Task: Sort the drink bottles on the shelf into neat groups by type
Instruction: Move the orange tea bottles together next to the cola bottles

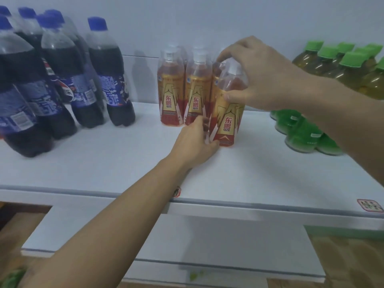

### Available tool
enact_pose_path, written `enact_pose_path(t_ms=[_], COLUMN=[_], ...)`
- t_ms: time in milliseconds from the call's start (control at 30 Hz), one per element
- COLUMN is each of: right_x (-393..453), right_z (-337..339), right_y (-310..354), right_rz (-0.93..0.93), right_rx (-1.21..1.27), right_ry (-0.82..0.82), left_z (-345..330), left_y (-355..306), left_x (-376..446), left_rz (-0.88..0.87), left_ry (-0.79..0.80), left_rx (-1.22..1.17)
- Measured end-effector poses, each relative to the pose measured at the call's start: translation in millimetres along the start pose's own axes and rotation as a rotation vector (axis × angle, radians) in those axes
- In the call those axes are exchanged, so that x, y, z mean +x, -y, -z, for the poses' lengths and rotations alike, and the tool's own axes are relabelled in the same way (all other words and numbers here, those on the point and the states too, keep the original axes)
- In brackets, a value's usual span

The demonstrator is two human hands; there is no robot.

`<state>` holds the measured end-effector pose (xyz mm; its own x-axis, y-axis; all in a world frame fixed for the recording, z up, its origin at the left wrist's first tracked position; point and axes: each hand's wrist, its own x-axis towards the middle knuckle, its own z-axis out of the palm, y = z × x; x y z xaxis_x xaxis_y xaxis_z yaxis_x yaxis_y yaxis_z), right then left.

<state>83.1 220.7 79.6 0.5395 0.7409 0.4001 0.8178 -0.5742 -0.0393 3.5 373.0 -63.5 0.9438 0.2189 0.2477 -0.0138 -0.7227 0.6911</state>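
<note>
I stand at a white shelf (124,163). My right hand (257,77) holds the top part of a clear plastic bottle with orange drink and a gold and red label (227,121). My thumb and fingers curl round its neck, just under the white cap. The bottle stands up on the shelf, at the front of a bunch of the same orange bottles (182,90) in the middle. My left hand (195,142) is down low, with its fingers curled against the bottom of that same bottle; I cannot tell how tight the hold is. On the left stand dark cola bottles with blue caps and blue labels (62,80). On the right stand yellow-green tea bottles with green caps (342,67), well apart from the orange ones.
</note>
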Motion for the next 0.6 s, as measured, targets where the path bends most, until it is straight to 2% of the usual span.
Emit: enact_pose_path(t_ms=[167,367,600], right_x=[-5.3,18.2,64.0], right_z=[-4.2,-34.0,-67.1], right_y=[27.3,94.7,205.6], right_rz=[0.151,0.315,0.541], right_rx=[0.014,0.095,0.195], right_ry=[-0.158,-0.044,-0.013], left_z=[26.7,98.8,195.1], left_y=[7.7,47.2,110.8], left_x=[-11.5,-61.1,-143.8], left_rz=[0.056,0.192,0.308], left_ry=[-0.013,-0.055,-0.155], left_rx=[0.03,0.164,0.407])
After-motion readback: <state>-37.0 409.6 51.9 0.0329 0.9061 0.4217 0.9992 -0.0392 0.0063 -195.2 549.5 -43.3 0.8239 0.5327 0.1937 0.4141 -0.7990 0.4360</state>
